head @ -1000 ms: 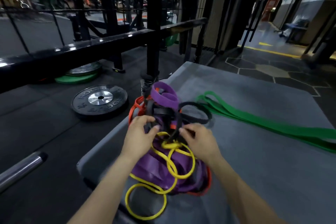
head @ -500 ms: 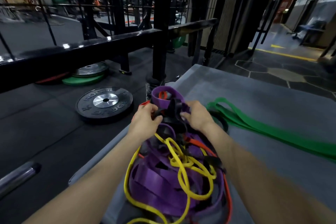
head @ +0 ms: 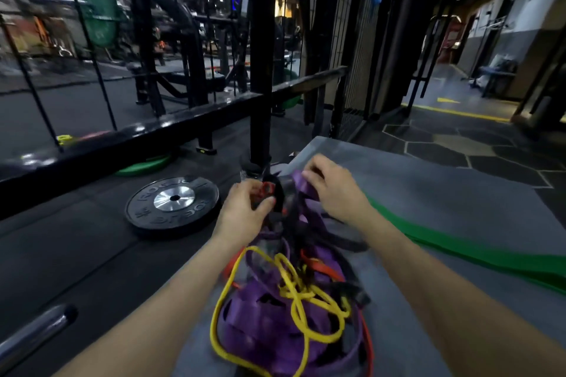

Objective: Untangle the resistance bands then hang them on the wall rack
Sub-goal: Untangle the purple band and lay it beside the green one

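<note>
Weight plate (head: 173, 206) lies flat on the dark floor at left. Just right of it, the left hand (head: 245, 211) pinches a black and red strand at the far end of the tangled bands (head: 288, 300), which are heaped on the grey mat (head: 428, 193). The right hand (head: 332, 190) grips a purple loop (head: 301, 185). A green band (head: 459, 251) trails off right.

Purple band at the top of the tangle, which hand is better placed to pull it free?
Probably the right hand: its fingers already pinch the purple band. The left hand grips the red and black bands beside it, bracing the tangle.
</note>
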Demonstrator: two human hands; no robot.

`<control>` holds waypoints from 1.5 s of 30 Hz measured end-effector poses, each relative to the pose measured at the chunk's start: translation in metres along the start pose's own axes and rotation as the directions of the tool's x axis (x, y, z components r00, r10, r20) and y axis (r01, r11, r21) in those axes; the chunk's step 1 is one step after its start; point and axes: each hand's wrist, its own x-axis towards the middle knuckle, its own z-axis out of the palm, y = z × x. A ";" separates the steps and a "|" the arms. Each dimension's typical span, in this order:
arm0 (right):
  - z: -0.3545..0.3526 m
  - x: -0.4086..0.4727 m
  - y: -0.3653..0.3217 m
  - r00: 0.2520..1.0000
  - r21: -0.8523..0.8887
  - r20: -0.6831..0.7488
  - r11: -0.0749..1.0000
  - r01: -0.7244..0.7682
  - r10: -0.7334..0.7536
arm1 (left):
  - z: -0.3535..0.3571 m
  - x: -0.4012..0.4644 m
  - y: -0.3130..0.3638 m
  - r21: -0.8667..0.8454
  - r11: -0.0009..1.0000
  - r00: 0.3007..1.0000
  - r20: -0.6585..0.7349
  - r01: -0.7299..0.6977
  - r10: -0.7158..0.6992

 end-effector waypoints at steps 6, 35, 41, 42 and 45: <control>-0.070 -0.013 -0.068 0.985 0.103 -0.145 0.989 0.110 -0.094 | -0.018 -0.008 0.064 -0.046 0.982 0.982 0.037 -0.181 0.183; -0.201 -0.128 -0.016 0.659 0.755 -0.370 0.625 -0.198 0.655 | 0.018 -0.072 0.111 -0.206 0.976 0.937 0.324 -0.066 0.132; -0.165 -0.147 0.018 0.697 0.204 -0.328 0.768 -0.607 0.638 | 0.007 -0.055 0.170 -0.381 0.924 0.978 0.206 0.044 0.039; -0.163 -0.147 0.010 0.743 0.084 -0.364 0.814 -0.575 0.562 | 0.008 -0.054 0.180 -0.378 0.925 0.977 0.211 0.046 0.038; -0.157 -0.141 -0.020 0.898 0.005 -0.324 0.950 -0.314 0.298 | 0.011 -0.053 0.200 -0.352 0.934 0.965 0.258 0.053 0.042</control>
